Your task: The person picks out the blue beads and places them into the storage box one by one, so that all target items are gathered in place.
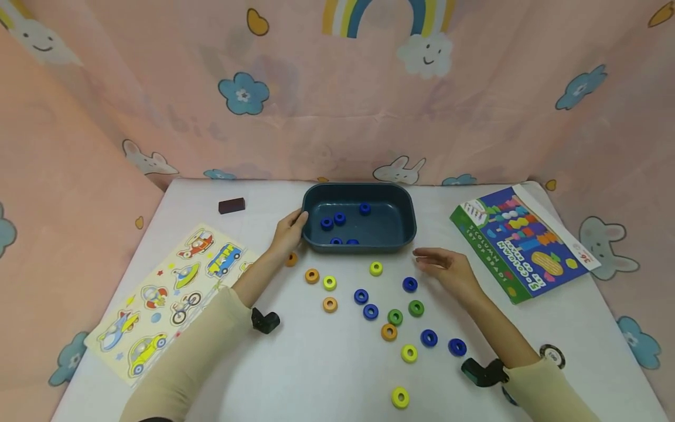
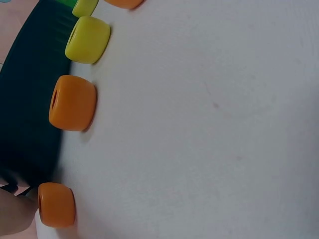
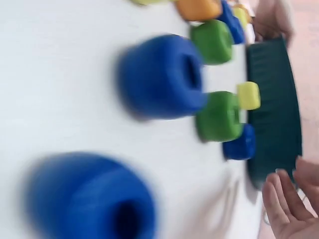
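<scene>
A dark teal tray [image 1: 364, 248] stands at the back of the white table with several blue ring beads [image 1: 340, 218] inside. My left hand [image 1: 289, 231] grips its left end, the thumb at the rim. Just off the tray's front right corner is my right hand [image 1: 448, 271], fingers extended and holding nothing. A blue bead [image 1: 409, 285] lies nearest to it, with a green bead [image 1: 416, 308] just in front. An orange bead [image 2: 56, 205] sits right beside the left hand in the left wrist view. The right wrist view shows the right fingers spread by the tray wall [image 3: 274, 114].
More blue, orange, yellow [image 1: 400, 398] and green beads are scattered over the table's middle and front. A puzzle board [image 1: 169, 305] with vehicle pictures lies left, partly under the left forearm. A dark brown block [image 1: 231, 205] is at back left, a colourful box [image 1: 527, 240] at right.
</scene>
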Demonstrator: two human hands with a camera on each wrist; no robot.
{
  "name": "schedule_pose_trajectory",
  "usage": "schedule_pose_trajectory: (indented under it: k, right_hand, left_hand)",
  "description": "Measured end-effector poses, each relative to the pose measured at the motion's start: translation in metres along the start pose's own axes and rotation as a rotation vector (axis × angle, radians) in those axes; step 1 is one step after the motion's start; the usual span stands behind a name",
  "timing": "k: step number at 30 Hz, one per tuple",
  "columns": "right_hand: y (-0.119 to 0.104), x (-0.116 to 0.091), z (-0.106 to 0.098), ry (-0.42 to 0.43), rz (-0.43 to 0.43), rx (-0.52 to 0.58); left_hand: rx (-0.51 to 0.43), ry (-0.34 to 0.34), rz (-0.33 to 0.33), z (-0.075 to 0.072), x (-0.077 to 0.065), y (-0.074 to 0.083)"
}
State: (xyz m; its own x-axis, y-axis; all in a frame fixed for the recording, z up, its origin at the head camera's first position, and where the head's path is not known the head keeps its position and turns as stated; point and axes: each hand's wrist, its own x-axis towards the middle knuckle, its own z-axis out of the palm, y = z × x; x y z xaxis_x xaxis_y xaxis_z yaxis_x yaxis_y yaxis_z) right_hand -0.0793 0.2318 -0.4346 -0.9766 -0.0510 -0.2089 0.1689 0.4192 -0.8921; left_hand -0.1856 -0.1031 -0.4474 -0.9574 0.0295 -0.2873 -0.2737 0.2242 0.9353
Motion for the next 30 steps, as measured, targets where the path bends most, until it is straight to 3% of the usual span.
schedule_pose_trajectory:
  k: [7,10,13,17,22,30]
  right_hand:
    - [0.024,-0.015,0.008,-0.125,-0.011,-0.016]
    - [0.029,-0.016,0.013,-0.140,-0.001,0.000]
    - [0.029,-0.014,0.015,-0.133,-0.044,-0.053]
    - [0.028,-0.012,0.017,-0.106,-0.105,-0.146]
    - [0.025,-0.012,0.017,-0.091,-0.101,-0.167]
    - [-0.002,-0.001,0.004,-0.111,-0.138,-0.064]
  left_hand:
    - [-0.020,0.008,-0.028,-0.001,0.001,0.000]
    - [-0.045,0.000,-0.040,-0.001,0.000,0.000]
    - [-0.067,-0.011,-0.043,-0.001,0.001,-0.001]
    - [-0.092,-0.021,-0.039,-0.001,0.000,-0.001]
    - [-0.113,-0.035,-0.029,-0.001,-0.001,-0.001]
    - [-0.113,-0.026,-0.034,0.000,0.000,-0.001]
